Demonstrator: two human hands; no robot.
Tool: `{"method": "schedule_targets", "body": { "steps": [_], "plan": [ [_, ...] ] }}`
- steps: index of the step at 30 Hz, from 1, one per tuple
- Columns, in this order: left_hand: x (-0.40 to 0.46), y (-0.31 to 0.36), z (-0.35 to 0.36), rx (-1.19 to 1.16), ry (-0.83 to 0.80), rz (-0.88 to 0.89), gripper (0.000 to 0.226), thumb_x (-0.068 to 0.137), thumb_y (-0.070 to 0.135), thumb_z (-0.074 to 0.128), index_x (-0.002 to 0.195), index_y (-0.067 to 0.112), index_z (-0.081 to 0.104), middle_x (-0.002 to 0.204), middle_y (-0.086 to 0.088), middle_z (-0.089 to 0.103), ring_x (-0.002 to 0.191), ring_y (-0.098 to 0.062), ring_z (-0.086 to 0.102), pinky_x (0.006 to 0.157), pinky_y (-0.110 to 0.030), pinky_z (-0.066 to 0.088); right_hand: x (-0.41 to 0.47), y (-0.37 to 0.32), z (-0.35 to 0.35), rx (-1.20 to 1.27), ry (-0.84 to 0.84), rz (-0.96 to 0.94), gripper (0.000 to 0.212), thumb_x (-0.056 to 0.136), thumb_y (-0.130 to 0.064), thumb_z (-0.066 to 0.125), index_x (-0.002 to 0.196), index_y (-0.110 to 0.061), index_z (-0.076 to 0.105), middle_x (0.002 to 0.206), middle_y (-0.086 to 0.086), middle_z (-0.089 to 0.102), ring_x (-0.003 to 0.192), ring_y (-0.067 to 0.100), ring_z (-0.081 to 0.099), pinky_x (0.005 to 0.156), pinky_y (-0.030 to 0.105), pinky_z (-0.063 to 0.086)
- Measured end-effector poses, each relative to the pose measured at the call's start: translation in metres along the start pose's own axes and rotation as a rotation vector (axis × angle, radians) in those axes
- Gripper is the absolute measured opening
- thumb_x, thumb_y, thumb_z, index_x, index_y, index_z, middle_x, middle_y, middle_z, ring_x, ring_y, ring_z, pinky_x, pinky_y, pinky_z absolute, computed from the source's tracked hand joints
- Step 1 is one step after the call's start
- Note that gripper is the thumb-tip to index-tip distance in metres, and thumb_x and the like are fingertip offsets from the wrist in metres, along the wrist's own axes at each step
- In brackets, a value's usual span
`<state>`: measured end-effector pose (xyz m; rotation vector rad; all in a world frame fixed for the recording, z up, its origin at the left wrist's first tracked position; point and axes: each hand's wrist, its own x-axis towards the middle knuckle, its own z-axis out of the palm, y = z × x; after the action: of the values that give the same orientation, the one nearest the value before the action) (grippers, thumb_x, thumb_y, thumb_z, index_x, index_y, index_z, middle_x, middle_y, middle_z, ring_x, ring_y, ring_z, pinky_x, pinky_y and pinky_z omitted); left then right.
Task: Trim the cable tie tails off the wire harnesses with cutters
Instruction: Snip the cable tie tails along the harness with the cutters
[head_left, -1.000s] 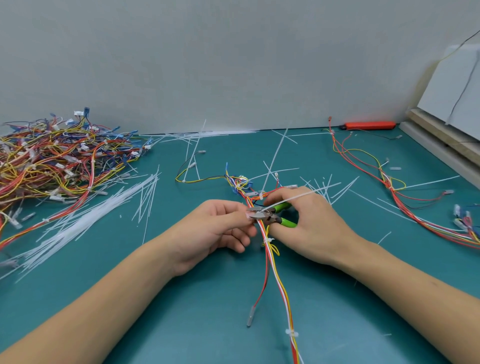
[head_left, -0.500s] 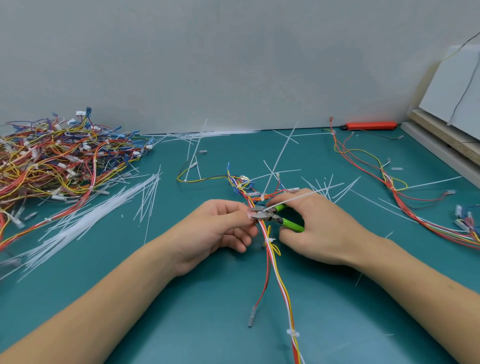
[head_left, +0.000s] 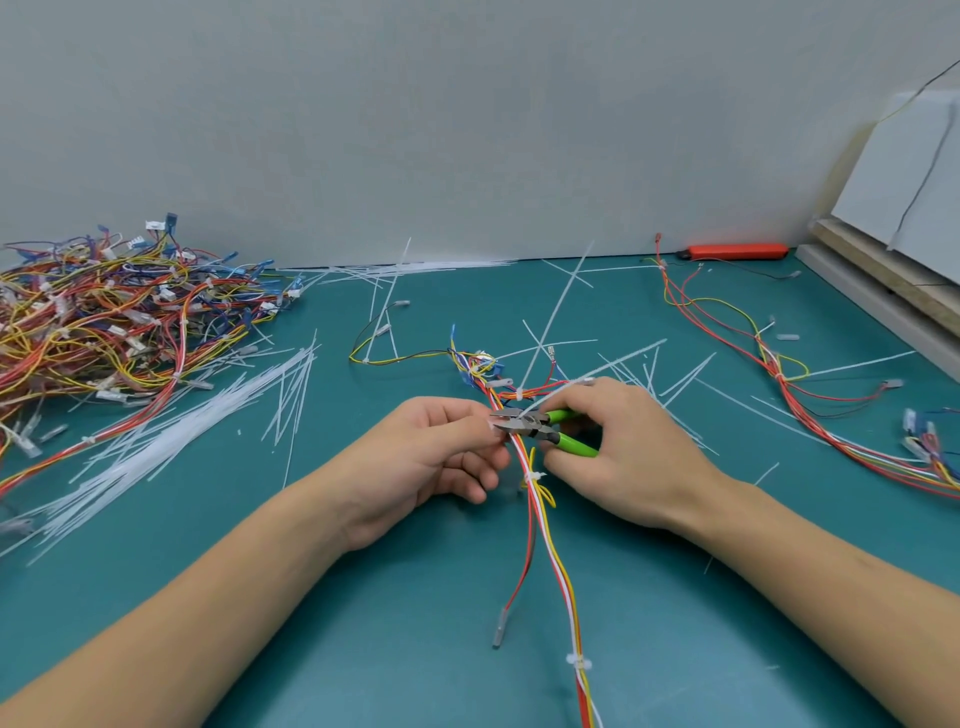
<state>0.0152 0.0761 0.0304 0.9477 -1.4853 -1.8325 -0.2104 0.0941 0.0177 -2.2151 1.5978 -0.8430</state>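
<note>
Where cutters (head_left: 524, 423) meet harness (head_left: 545, 530), fingers hide the tie.

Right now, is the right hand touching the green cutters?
Touching. The head view shows the right hand with fingers wrapped round the green cutters by their handles.

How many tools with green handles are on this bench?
1: the green-handled cutters in the right hand, at the harness the left hand pinches. More could lie hidden under the wire pile.

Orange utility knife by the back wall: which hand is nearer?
Right. The right hand sits mid-table, below and left of the orange utility knife, holding green-handled cutters; the left hand lies further left.
</note>
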Motion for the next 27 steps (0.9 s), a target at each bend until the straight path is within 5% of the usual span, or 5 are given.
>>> {"method": "schedule_targets", "body": {
  "steps": [4,13,16,19,27],
  "plan": [
    [0.0004,-0.0008,-0.0013,-0.006,-0.002,0.007,0.012,0.087,0.021,0.067,0.087,0.01,0.069,0.079,-0.009,0.067,0.065,-0.017,0.062,0.058,-0.023,0.054,0.0008,0.0007,0.0017,0.018,0.02,0.011,0.018,0.073,-0.036,0.064,0.067,-0.024,0.053,0.06,-0.005,0.047,0.062,0.017,0.045,0.059,0.041,0.046],
    [0.0014,-0.0012,-0.002,-0.015,0.014,0.001,0.018,0.087,0.021,0.067,0.095,0.004,0.067,0.08,-0.01,0.067,0.065,-0.017,0.061,0.058,-0.023,0.054,0.0005,0.0,0.0032,-0.023,0.024,0.036,0.025,0.071,-0.035,0.057,0.062,-0.016,0.043,0.055,0.002,0.044,0.059,0.024,0.041,0.055,0.041,0.045],
    [0.0008,-0.001,-0.0008,-0.013,0.007,0.004,0.011,0.087,0.021,0.068,0.087,0.01,0.071,0.08,-0.01,0.066,0.065,-0.016,0.061,0.058,-0.023,0.054,0.0003,-0.0009,0.0024,0.003,0.012,0.013,0.006,0.075,-0.03,0.065,0.077,-0.024,0.065,0.071,-0.008,0.061,0.072,0.016,0.056,0.069,0.04,0.051],
    [0.001,-0.0007,0.0,-0.015,0.011,0.002,0.011,0.087,0.021,0.068,0.087,0.011,0.072,0.08,-0.01,0.066,0.065,-0.016,0.061,0.058,-0.023,0.054,0.0016,0.0,0.0016,-0.003,-0.009,-0.027,0.022,0.082,-0.027,0.071,0.103,-0.03,0.073,0.093,-0.015,0.067,0.093,0.011,0.057,0.086,0.031,0.049],
    [0.0009,-0.0012,-0.0009,-0.013,0.003,-0.001,0.01,0.089,0.02,0.068,0.086,0.013,0.073,0.081,-0.01,0.066,0.066,-0.016,0.061,0.059,-0.022,0.054,0.002,0.0025,0.003,0.002,0.011,-0.052,0.024,0.086,-0.03,0.073,0.109,-0.034,0.073,0.099,-0.02,0.067,0.097,0.005,0.053,0.087,0.022,0.043]
  ]
}}
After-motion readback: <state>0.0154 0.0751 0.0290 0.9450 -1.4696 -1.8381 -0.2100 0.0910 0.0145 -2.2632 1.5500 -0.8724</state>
